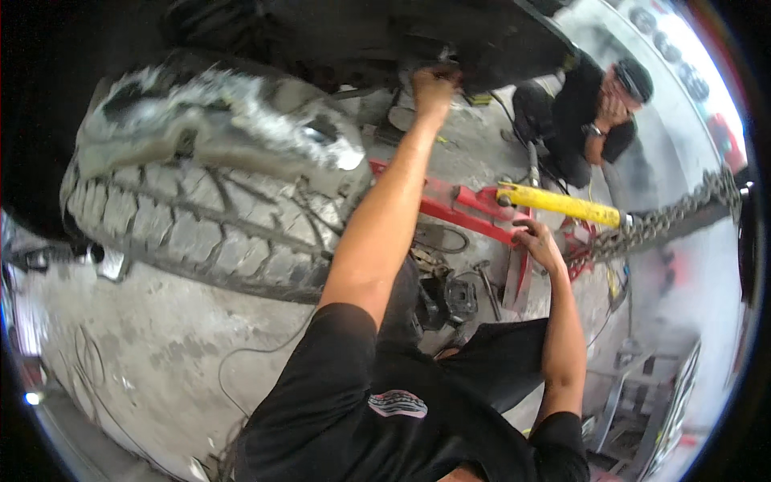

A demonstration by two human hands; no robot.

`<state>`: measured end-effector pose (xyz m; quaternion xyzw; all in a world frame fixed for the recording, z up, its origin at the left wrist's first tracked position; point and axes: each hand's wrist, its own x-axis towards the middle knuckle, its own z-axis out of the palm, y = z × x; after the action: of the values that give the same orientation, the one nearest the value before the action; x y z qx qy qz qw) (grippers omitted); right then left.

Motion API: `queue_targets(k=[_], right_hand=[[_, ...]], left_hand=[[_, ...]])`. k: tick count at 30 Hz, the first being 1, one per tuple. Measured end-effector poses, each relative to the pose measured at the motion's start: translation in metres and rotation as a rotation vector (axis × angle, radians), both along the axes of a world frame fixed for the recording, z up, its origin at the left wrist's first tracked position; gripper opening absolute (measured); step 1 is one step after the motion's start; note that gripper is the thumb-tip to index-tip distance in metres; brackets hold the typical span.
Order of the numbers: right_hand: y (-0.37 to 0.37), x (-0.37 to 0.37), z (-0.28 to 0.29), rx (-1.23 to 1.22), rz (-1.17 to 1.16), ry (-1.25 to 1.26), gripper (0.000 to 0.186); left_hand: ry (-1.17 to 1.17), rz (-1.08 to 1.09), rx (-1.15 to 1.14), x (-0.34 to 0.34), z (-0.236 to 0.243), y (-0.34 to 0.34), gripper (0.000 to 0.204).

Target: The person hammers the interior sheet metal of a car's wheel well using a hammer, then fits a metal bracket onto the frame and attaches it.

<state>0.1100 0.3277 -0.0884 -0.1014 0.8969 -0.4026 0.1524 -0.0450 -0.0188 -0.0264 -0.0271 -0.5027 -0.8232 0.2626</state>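
My left arm stretches up to the dark underside of a raised vehicle [482, 40]. My left hand [434, 85] is clenched around a part there, and shadow hides what the part is. My right hand [536, 243] rests lower to the right, fingers curled over the edge of a red metal frame [450, 207]. A yellow hydraulic ram [562, 205] lies just above that hand. A heavy chain [675, 213] runs from the ram to the right. My black shirt fills the bottom of the view.
A large treaded tyre [201, 229] with a dented, scraped fender [233, 120] above it fills the left. Another person in black [590, 112] crouches at the far right. Tools and cables [462, 293] lie on the concrete floor [136, 345].
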Motion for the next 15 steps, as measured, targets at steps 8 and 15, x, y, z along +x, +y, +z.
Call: queue_targets(k=[8,15], right_hand=[[-0.022,-0.008,-0.001,0.179,0.150,0.176,0.034],[-0.016,-0.010,-0.030,0.371,0.157,0.372,0.030]], left_hand=[[-0.242,0.481,-1.419,-0.028,-0.046,-0.064,0.037],[-0.096,-0.019,0.033,0.002,-0.004,0.005,0.036]])
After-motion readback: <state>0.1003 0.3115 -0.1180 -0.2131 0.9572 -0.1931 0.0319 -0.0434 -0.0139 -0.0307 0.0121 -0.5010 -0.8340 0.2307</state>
